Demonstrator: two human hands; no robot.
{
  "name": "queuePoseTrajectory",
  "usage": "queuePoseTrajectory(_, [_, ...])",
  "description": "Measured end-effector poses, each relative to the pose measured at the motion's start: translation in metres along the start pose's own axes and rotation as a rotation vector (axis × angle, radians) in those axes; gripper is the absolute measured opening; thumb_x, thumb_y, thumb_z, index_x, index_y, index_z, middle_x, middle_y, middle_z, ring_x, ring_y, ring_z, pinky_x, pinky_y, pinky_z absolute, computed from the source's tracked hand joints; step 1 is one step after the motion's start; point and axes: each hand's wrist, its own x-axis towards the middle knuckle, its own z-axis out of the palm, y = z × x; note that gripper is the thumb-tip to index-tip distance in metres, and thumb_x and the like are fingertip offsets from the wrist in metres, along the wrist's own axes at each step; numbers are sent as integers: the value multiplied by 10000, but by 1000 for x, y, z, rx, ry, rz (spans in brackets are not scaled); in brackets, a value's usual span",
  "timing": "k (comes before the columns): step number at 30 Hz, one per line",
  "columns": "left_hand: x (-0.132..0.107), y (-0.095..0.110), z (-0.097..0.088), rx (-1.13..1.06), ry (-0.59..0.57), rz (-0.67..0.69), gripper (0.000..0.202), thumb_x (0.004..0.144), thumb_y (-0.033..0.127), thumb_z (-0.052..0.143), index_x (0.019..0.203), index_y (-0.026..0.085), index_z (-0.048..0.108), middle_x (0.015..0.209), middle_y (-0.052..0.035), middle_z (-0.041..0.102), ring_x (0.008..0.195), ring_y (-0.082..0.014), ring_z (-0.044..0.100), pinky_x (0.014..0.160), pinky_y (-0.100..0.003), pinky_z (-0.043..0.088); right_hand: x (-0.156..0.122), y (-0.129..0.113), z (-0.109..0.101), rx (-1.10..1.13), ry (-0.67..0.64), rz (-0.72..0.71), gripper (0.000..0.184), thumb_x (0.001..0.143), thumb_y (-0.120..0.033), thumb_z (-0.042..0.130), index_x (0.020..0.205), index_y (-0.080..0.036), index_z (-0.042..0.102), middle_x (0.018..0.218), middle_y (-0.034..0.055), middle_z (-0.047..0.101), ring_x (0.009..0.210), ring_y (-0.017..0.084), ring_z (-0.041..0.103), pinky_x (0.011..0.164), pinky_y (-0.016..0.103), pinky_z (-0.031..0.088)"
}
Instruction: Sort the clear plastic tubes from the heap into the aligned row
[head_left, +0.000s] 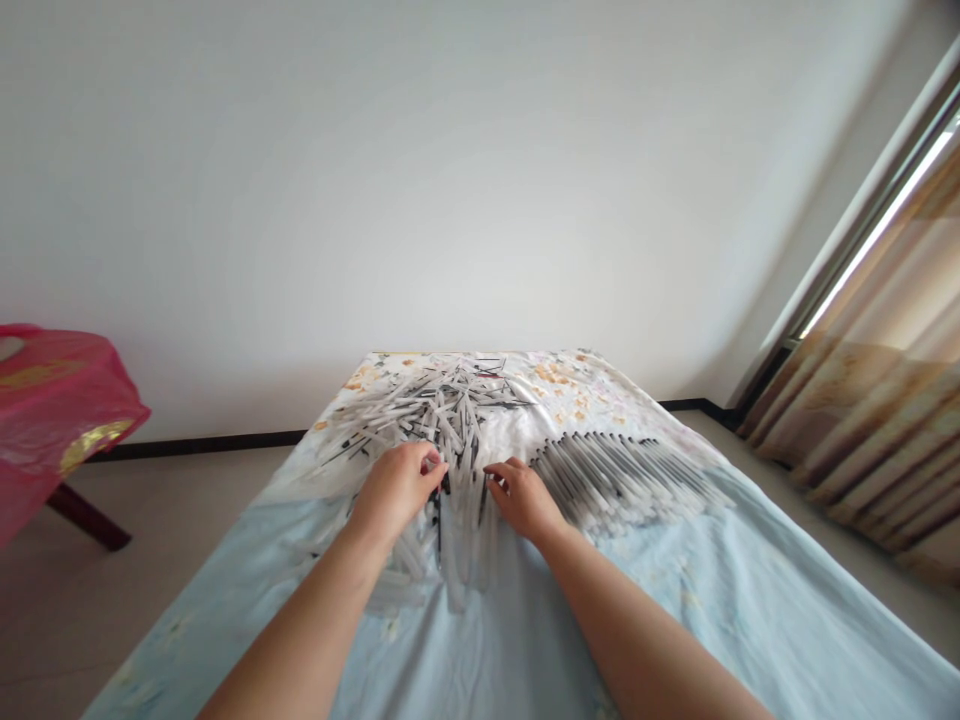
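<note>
A loose heap of slim black sticks in translucent whitish sleeves [442, 395] spreads over the middle of the cloth-covered table, pointing in many directions. My left hand [396, 485] is at the near side of this heap, thumb and forefinger pinched on a thin black stick [439, 530] that hangs downward. Close by on the right, my right hand [525, 495] has its fingertips closed at the top of another thin black stick [483, 505]. Several whitish sleeves lie roughly lengthwise between and below the hands. The exact grip of both hands is partly blurred.
Right of my right hand lies a neat row of sleeved sticks [630, 480], side by side with dark ends facing away. A floral cloth [675, 590] covers the table. A pink plastic bag [67, 400] is at left, a curtain [885, 400] at right, a wall behind.
</note>
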Motion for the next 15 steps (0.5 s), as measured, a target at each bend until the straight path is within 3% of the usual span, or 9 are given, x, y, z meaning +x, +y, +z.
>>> queuePoseTrajectory(7, [12, -14, 18, -685, -91, -236, 365, 690, 291, 534, 1025, 145, 543, 727, -40, 627, 603, -142, 595, 486, -217, 434, 1, -7, -3, 223, 130, -37, 259, 798, -295, 467, 982, -196, 620, 810, 52, 586, 659, 131, 537, 671, 245, 407])
queuePoseTrajectory(10, [11, -9, 20, -774, -202, -268, 445, 683, 278, 547, 1095, 112, 519, 739, -52, 631, 633, -141, 594, 505, -221, 446, 5, -8, 0, 482, 127, 49, 312, 788, -397, 467, 946, -174, 617, 761, 47, 602, 631, 135, 533, 598, 243, 412])
queuePoseTrajectory(15, [1, 2, 33, -780, -443, -222, 504, 648, 295, 596, 1098, 81, 526, 692, -50, 638, 621, -151, 584, 499, -227, 434, 9, -10, 1, 928, 107, 255, 370, 741, -496, 492, 685, -140, 577, 618, 22, 564, 502, 95, 472, 472, 213, 368])
